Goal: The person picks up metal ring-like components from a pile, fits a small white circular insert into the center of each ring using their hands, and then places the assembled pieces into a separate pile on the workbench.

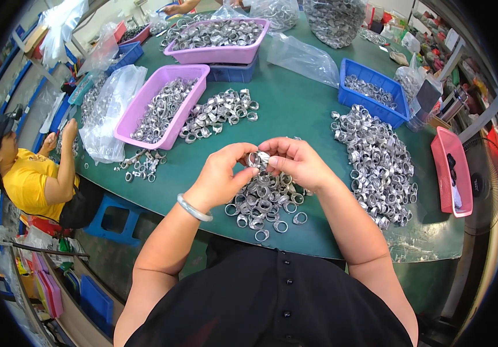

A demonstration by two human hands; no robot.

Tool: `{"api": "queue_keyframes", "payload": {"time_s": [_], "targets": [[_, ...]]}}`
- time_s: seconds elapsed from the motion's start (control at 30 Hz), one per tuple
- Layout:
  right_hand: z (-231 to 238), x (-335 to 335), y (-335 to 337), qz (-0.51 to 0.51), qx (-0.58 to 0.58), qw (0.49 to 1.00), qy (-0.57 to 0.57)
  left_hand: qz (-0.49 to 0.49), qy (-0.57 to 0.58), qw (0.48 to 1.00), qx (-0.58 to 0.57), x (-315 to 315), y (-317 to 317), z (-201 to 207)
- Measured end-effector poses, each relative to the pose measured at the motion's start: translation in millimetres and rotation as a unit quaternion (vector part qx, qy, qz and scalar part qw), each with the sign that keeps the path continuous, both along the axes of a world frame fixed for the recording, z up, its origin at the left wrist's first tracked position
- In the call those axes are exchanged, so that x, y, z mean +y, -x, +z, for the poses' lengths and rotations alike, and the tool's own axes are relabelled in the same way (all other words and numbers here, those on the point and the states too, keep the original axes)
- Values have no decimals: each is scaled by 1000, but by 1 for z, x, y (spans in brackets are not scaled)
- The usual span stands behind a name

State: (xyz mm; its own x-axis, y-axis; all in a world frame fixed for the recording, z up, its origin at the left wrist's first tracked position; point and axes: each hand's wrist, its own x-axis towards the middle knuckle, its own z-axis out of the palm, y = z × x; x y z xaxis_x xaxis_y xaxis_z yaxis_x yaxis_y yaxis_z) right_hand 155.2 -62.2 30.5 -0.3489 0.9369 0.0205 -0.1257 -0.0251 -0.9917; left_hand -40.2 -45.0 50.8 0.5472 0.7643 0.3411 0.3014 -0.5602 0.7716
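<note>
Between both hands, just above the near edge of the green table (295,124), is a silver-grey metal ring (258,159). The thumb and fingers of my left hand (226,170) pinch it from the left. From the other side my right hand (298,161) grips it with thumb and forefinger. A small pile of similar rings (263,199) lies right under the hands, some scattered toward the edge. A pale bangle (194,209) circles my left wrist. To the right spreads a larger ring heap (379,168).
Left stand a purple basket of rings (123,124) and a second purple basket (214,56) on a blue one. Behind the right heap is a blue basket (370,101); a pink basket (442,173) sits far right. Plastic bags (304,58) lie about. A co-worker in yellow (41,179) works at left.
</note>
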Motion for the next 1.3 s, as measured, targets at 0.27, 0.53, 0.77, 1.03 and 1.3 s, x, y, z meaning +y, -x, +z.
{"api": "queue_keyframes", "payload": {"time_s": [0.27, 0.53, 0.77, 1.03, 1.3], "targets": [[-3, 0, 1, 28, -15, 999, -26, 11, 2, 1000, -20, 1, -1, -4], [-2, -1, 3, 10, -62, 998, -30, 28, -88, 995, 22, -5, -3, -5], [-3, 0, -2, 14, -32, 999, -4, 30, -172, 983, 63, -11, -7, -3], [1, -1, -2, 16, -53, 998, -17, 23, -28, 999, 17, -10, -8, -8], [-1, -3, 0, -11, -86, 994, -62, 32, -28, 999, 24, -11, -8, -12]]}}
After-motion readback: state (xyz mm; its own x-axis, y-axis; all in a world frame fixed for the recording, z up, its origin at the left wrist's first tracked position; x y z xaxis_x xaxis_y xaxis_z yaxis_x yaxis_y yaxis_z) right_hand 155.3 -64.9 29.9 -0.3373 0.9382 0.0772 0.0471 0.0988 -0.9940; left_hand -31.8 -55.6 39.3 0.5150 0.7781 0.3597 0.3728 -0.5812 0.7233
